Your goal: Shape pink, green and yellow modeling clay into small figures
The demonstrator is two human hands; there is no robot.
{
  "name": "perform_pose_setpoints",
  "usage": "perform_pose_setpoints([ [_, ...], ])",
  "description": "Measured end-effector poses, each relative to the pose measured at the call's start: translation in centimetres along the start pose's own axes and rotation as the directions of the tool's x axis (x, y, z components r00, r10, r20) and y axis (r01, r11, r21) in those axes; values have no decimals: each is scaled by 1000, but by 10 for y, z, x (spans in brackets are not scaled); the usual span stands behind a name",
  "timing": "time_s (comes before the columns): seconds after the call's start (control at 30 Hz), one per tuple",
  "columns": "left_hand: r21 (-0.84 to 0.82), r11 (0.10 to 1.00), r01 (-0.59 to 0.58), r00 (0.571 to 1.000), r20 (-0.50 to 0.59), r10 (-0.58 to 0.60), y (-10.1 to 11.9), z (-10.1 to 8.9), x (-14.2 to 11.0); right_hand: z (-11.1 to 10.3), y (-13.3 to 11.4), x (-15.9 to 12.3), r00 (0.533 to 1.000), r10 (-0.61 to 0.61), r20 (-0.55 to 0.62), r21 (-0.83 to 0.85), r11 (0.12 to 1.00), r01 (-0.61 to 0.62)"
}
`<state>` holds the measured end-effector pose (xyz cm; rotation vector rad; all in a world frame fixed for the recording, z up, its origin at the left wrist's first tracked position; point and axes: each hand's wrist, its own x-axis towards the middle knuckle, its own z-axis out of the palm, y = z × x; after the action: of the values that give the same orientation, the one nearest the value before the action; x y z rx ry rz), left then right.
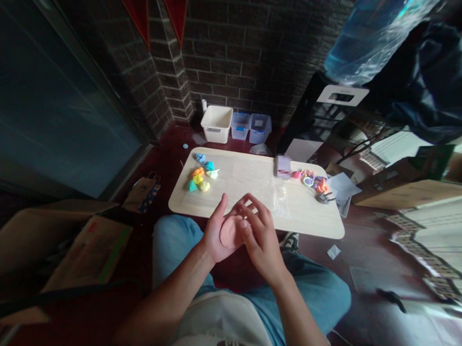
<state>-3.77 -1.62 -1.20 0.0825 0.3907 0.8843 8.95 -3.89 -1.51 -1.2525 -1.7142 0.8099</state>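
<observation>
A flat, round disc of pinkish modelling clay lies in the palm of my left hand, whose thumb stands out to the side. My right hand is at the disc's right edge, with its thumb and bent fingers closed about that rim. Both hands are above my lap, just in front of the low table. Part of the disc and the left fingers are hidden behind the right hand. Lumps of clay in blue, orange, yellow and green lie on the table's left side.
At the table's right are colourful clay pieces, a grey piece and a small blurred box. A white bin and two clear tubs stand behind it. A cardboard box is at left, a water dispenser at right.
</observation>
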Motion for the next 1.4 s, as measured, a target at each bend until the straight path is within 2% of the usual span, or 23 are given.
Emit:
perform_pose_setpoints([
  [0.07,43,998,-47,998,-28,49,4,1,0,8,-1,-9,1000,8,29,2,1000,-8],
  [0.17,130,975,-178,976,-101,192,7,0,3,14,-4,-15,997,82,-6,158,984,-80],
  [0.23,206,947,-247,953,-125,276,9,-1,4,12,-6,-16,984,176,40,314,932,-180],
  [0.3,335,905,-262,943,-112,314,10,-3,2,9,-7,-14,960,265,95,453,847,-279],
  [0.37,553,794,-253,930,-86,357,12,-5,-2,4,-7,-12,939,331,96,540,775,-328],
  [0.43,775,584,-241,913,-23,408,14,-6,-8,1,-6,-10,923,378,66,575,742,-345],
  [0.5,888,396,-233,908,52,416,15,-7,-14,-2,-3,-8,913,407,38,571,741,-354],
  [0.57,918,331,-220,920,82,384,16,-6,-18,-5,-1,-7,909,416,8,541,763,-354],
  [0.73,927,318,-196,931,74,358,18,-4,-20,-10,-2,-6,908,418,-37,472,808,-353],
  [0.9,946,259,-194,923,86,376,20,-2,-22,-17,-8,-3,930,360,79,512,786,-347],
  [0.97,950,252,-183,924,78,375,21,0,-24,-19,-9,-2,940,329,88,517,791,-326],
  [1.1,961,223,-163,930,74,361,21,6,-28,-20,-10,-5,950,309,31,445,847,-290],
  [1.27,958,234,-164,924,67,375,19,9,-30,-19,-13,-7,958,280,-63,320,915,-246],
  [1.4,947,260,-190,919,77,387,19,6,-28,-21,-13,-4,958,284,22,379,885,-271],
])
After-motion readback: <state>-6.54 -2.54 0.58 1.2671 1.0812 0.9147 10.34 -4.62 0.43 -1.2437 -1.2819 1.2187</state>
